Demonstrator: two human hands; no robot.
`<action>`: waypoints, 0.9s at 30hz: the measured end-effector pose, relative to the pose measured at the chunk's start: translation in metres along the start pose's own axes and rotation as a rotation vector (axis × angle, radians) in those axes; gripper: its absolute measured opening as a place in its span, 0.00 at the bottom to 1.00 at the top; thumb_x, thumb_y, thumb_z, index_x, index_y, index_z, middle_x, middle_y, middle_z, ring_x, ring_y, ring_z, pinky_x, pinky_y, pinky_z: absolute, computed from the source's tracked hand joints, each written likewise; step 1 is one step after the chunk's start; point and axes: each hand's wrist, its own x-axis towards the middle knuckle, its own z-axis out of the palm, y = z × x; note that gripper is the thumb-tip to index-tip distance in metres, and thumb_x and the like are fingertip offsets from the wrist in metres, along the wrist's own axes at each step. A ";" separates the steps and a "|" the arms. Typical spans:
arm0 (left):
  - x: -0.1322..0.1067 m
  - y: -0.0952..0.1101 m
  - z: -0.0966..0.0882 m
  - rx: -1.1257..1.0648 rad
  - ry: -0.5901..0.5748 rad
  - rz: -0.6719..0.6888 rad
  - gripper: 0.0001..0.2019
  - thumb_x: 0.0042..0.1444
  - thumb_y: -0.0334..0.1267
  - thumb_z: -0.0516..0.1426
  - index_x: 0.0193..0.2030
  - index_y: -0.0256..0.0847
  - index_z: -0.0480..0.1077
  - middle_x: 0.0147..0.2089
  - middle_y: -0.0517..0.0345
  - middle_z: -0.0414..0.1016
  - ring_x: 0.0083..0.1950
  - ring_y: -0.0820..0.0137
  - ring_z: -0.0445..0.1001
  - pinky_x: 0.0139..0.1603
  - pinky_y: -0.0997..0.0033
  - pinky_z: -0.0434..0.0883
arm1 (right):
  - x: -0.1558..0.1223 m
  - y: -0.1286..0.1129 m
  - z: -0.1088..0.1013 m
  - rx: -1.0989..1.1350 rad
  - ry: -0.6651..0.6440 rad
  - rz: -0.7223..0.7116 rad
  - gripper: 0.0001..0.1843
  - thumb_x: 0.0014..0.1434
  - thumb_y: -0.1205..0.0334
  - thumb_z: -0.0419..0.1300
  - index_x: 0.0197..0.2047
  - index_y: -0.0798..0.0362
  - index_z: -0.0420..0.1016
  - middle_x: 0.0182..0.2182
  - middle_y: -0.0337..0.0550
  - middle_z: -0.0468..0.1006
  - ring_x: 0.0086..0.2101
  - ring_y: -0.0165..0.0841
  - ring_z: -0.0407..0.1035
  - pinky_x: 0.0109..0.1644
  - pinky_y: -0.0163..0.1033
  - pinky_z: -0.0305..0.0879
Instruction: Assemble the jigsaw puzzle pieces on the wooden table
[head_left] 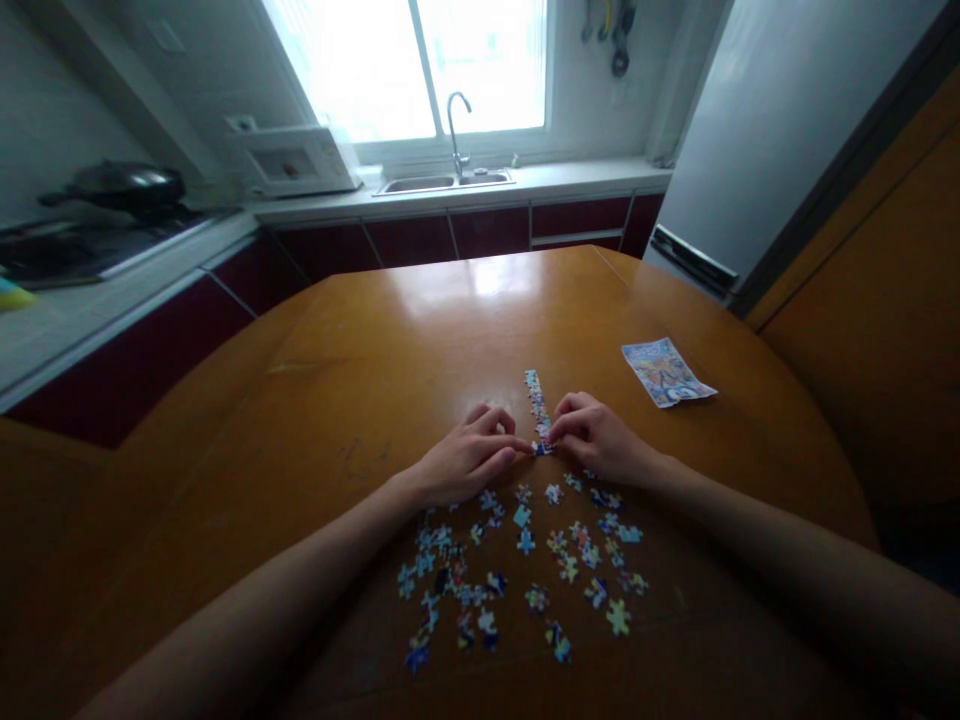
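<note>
Kitchen, daylit from a window at the top centre of the frame; a round wooden table (420, 330) fills the middle and foot of the picture.

Upper left: a stove with a dark pan (124, 187), then a white microwave (296, 160). Top centre: a sink (442, 183) with a tall tap under the window. Upper right: a grey fridge (757, 130).

Left hand (469, 465): just left of centre, palm down on the table, fingers curled, fingertips pinched at the near end of the joined strip. Whether it grips a separate piece cannot be told.

Joined strip (535, 405): a short row of assembled puzzle pieces at centre, running away from the viewer, lying flat between both hands.

Right hand (596, 440): just right of centre, fingers bent, tips pressing the same near end of the strip, touching or nearly touching the left fingertips.

Loose pieces (525, 570): scattered at lower centre, near the wrists, apart from the strip.

Printed sheet (666, 372): right of centre, flat, well apart from the hands; looks like the reference picture.

Step in hand, by judgement: seating a piece onto the strip's near end. Next move calls for steady downward pressure, then picking a matching piece from the scatter.
</note>
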 end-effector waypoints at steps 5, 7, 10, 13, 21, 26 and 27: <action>0.001 0.002 -0.001 0.000 -0.017 0.010 0.20 0.73 0.47 0.44 0.57 0.51 0.75 0.50 0.50 0.68 0.55 0.59 0.62 0.62 0.52 0.63 | 0.001 -0.004 -0.004 -0.054 -0.059 -0.015 0.13 0.56 0.76 0.60 0.31 0.49 0.82 0.35 0.43 0.73 0.41 0.35 0.67 0.48 0.43 0.65; 0.001 0.003 -0.001 0.019 -0.031 0.011 0.19 0.73 0.48 0.45 0.58 0.51 0.74 0.51 0.50 0.68 0.55 0.59 0.62 0.63 0.52 0.62 | 0.001 -0.005 -0.005 -0.073 -0.069 -0.017 0.13 0.57 0.76 0.60 0.31 0.50 0.82 0.35 0.43 0.73 0.41 0.35 0.66 0.49 0.43 0.65; 0.001 0.002 -0.001 0.036 -0.059 0.009 0.19 0.72 0.50 0.45 0.59 0.52 0.73 0.52 0.50 0.68 0.56 0.59 0.61 0.63 0.51 0.62 | 0.001 -0.006 -0.004 -0.091 -0.083 -0.016 0.13 0.57 0.76 0.60 0.32 0.50 0.83 0.35 0.43 0.73 0.42 0.36 0.67 0.49 0.43 0.65; 0.001 0.000 0.000 -0.009 -0.035 0.001 0.21 0.72 0.52 0.43 0.60 0.52 0.71 0.52 0.50 0.67 0.56 0.59 0.61 0.63 0.51 0.62 | 0.002 -0.006 -0.005 -0.072 -0.077 -0.021 0.13 0.57 0.76 0.60 0.32 0.50 0.82 0.35 0.43 0.73 0.42 0.35 0.67 0.49 0.43 0.65; 0.000 -0.009 0.003 -0.141 0.183 -0.068 0.25 0.73 0.53 0.39 0.56 0.43 0.71 0.47 0.51 0.70 0.51 0.61 0.65 0.59 0.55 0.63 | -0.001 -0.013 -0.035 -0.097 0.018 -0.011 0.12 0.58 0.75 0.58 0.38 0.51 0.80 0.38 0.44 0.76 0.43 0.35 0.69 0.50 0.42 0.65; 0.000 -0.010 0.003 -0.131 0.221 -0.081 0.24 0.74 0.51 0.40 0.54 0.41 0.72 0.45 0.51 0.71 0.51 0.61 0.65 0.57 0.57 0.63 | -0.009 -0.026 -0.054 -0.199 -0.032 0.062 0.09 0.57 0.73 0.60 0.37 0.52 0.80 0.34 0.43 0.78 0.37 0.33 0.70 0.44 0.40 0.66; 0.000 -0.010 0.003 -0.127 0.223 -0.081 0.24 0.74 0.50 0.40 0.54 0.41 0.73 0.45 0.51 0.71 0.50 0.61 0.65 0.56 0.57 0.63 | -0.010 -0.028 -0.056 -0.224 -0.046 0.081 0.08 0.57 0.72 0.61 0.36 0.52 0.80 0.33 0.43 0.78 0.36 0.33 0.71 0.43 0.40 0.66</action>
